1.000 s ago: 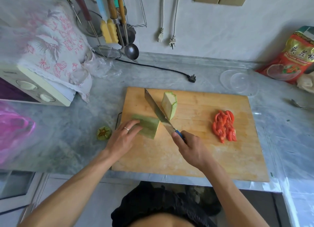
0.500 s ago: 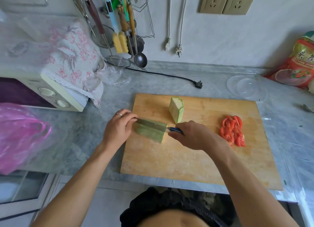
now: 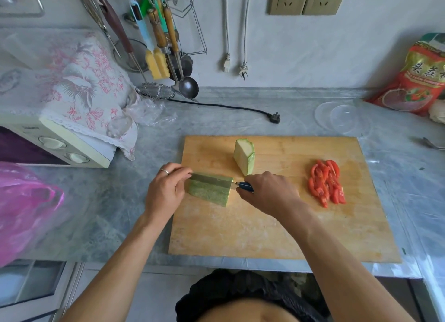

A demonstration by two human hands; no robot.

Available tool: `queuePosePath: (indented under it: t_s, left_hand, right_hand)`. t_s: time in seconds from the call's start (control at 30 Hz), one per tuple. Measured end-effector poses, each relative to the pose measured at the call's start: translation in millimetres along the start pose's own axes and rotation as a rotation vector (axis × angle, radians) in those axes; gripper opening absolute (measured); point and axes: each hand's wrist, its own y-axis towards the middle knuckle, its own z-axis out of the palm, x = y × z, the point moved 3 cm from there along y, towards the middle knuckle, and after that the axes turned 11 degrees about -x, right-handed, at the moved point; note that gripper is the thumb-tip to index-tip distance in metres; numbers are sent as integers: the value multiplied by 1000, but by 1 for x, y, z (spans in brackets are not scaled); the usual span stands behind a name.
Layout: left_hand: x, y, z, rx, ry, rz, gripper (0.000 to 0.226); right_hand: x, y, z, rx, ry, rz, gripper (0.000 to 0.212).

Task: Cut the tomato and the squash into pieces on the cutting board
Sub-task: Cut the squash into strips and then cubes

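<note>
Head view looks down on a pale wooden board (image 3: 277, 225), rectangular and faintly scored, lying on a grey marbled counter (image 3: 101, 215). Left hand (image 3: 166, 191), a ring on one finger, curls its fingers against the left end of a squash piece (image 3: 208, 191) that lies skin-up, mottled green, with flat cut faces. Right hand (image 3: 267, 194) is clamped round the dark blue handle of a knife (image 3: 212, 179), whose steel blade lies lengthwise along the top of that piece. A second squash wedge (image 3: 244, 156) stands upright just behind, pale flesh facing left, striped green skin on its right edge. Glossy red tomato slices (image 3: 327, 183) sit in a tight overlapping row on the right part of the board, well apart from the squash.

A red and gold bag (image 3: 416, 81) with Chinese characters, too small to read, leans at the far right. Beside it a clear round plastic lid (image 3: 343, 119) rests on the counter. A black plug (image 3: 274, 117) and cord trail behind the board. Ladles, a wire skimmer (image 3: 155, 91) and yellow sponges hang on the pale wall, with two beige sockets above. At left, a cream oven (image 3: 62, 143) sits under a floral lace-edged cloth (image 3: 79, 85), and a pink plastic bag (image 3: 26, 206) bulges at the edge.
</note>
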Motion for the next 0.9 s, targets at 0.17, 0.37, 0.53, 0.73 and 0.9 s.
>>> queuePosePath:
  t_s: [0.17, 0.37, 0.53, 0.73, 0.9]
  left_hand:
    - [-4, -3, 2, -17, 2, -39, 35]
    - [-7, -5, 7, -178, -44, -214, 32]
    - [-19, -20, 30, 110, 46, -742, 80]
    - [-36, -27, 66, 425, 368, -623, 127]
    - [-36, -17, 69, 531, 191, -591, 117]
  right_hand:
    - [-5, 4, 2, 7, -22, -7, 34]
    - [-8, 8, 2, -7, -7, 35, 36]
    - [-11, 8, 9, -24, 86, 133, 36]
    - [-12, 5, 18, -17, 186, 212, 40]
    - [-14, -9, 20, -39, 324, 281, 40]
